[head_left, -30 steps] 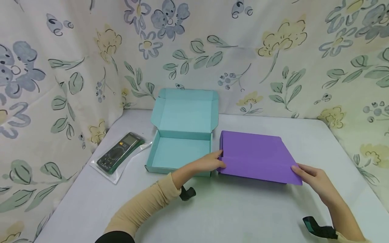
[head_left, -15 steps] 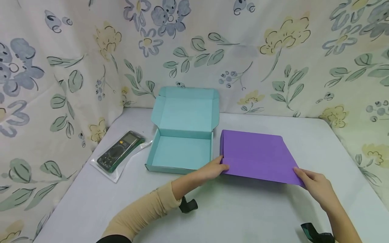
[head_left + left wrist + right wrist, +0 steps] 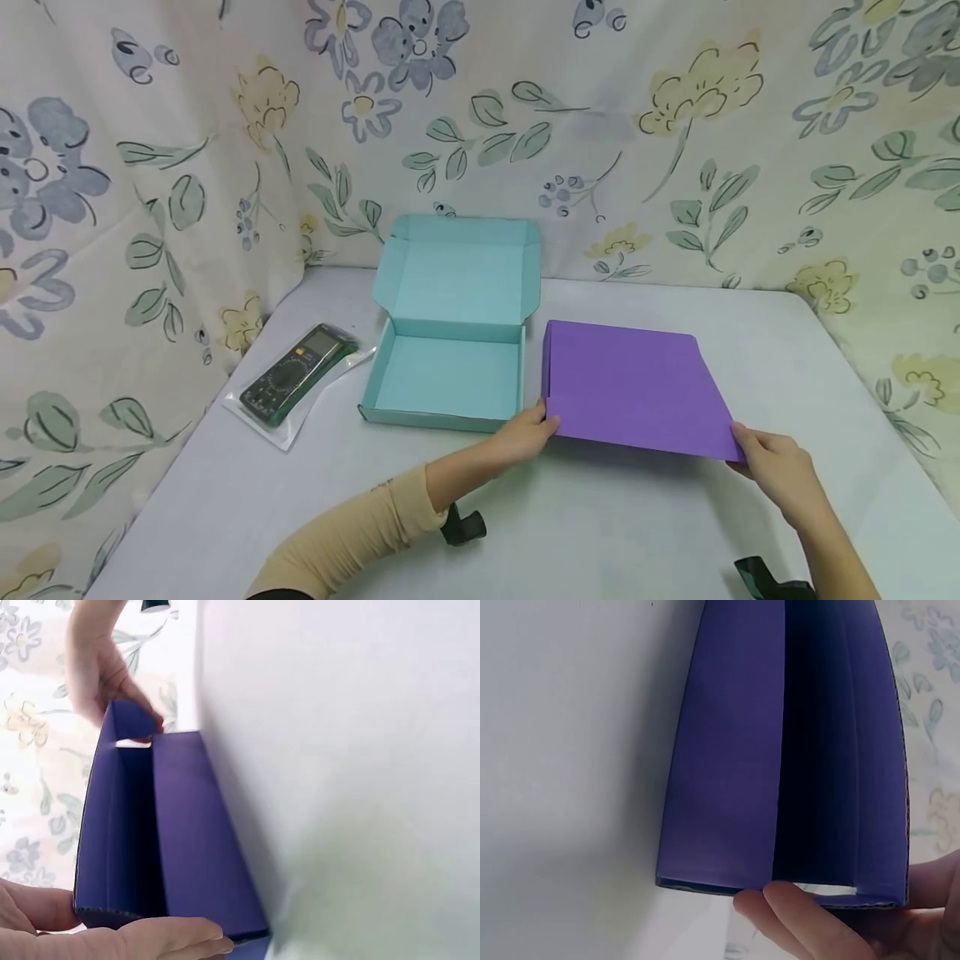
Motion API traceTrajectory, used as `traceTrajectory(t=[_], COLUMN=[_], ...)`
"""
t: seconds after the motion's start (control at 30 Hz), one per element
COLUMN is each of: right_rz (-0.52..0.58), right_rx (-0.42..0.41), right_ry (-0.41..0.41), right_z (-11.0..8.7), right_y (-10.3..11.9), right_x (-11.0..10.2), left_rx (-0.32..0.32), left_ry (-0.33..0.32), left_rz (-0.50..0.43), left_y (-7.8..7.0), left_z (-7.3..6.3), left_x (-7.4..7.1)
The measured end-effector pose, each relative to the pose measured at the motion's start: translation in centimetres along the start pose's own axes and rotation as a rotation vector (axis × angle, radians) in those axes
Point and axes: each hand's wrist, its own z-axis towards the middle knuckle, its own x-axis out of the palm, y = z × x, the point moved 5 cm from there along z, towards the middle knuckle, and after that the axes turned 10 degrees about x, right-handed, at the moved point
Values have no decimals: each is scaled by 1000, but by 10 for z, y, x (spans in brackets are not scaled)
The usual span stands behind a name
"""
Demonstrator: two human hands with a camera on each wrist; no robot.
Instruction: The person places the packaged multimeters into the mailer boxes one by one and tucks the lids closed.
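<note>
A purple cardboard box lies on the right part of the table with its lid over it. My left hand holds the lid's front left corner, thumb on top and fingers along the side flap. At the front right corner my right hand pinches the lid and its flap between thumb and fingers. The left wrist view shows a dark gap between the raised lid edge and the front wall of the box. From the right wrist, the lid's corrugated edge and side flap are seen near my fingertips.
Left of the purple box stands a turquoise box, lid up, nothing inside. A digital multimeter in a clear plastic bag lies farther left on the white table. A floral curtain hangs behind and at the sides.
The lid's front strip, creased against the top a second ago, now lies nearly level with it. Both hands have shifted slightly toward the near side, still holding the front corners.
</note>
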Motion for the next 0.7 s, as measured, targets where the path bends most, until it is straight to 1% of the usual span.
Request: traceTrajectory(t=[0.17, 0.47, 0.7], right_rz=[19, 63, 95], right_rx=[32, 49, 41], right_ry=[-9, -15, -14], right_z=[0, 1, 1], right_y=[-2, -4, -4], right_x=[3, 6, 7], left_rx=[12, -22, 32], left_ry=[-6, -1, -8], left_rz=[17, 30, -33], left_y=[5, 6, 9], left_z=[-3, -5, 2], left_x=[3, 3, 0])
